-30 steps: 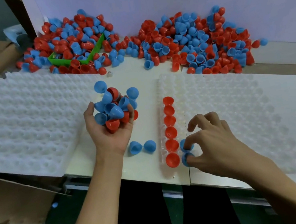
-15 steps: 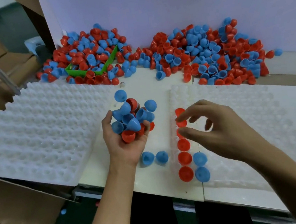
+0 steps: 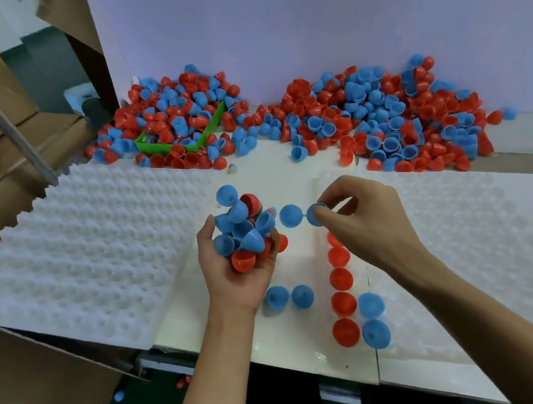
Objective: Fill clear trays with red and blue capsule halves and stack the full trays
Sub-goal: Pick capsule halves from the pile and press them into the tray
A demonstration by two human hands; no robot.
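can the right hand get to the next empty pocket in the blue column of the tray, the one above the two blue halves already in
Probably yes. The right hand pinches a blue half above the clear tray, and the pocket just beyond the two seated blue halves looks uncovered. The left hand, holding its handful, stays off to the side.

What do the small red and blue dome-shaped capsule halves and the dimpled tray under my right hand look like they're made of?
Red and blue capsule halves: likely moulded plastic, smooth with soft highlights, thin hollow shells. Clear dimpled tray: probably thin formed plastic, translucent and faintly glossy.
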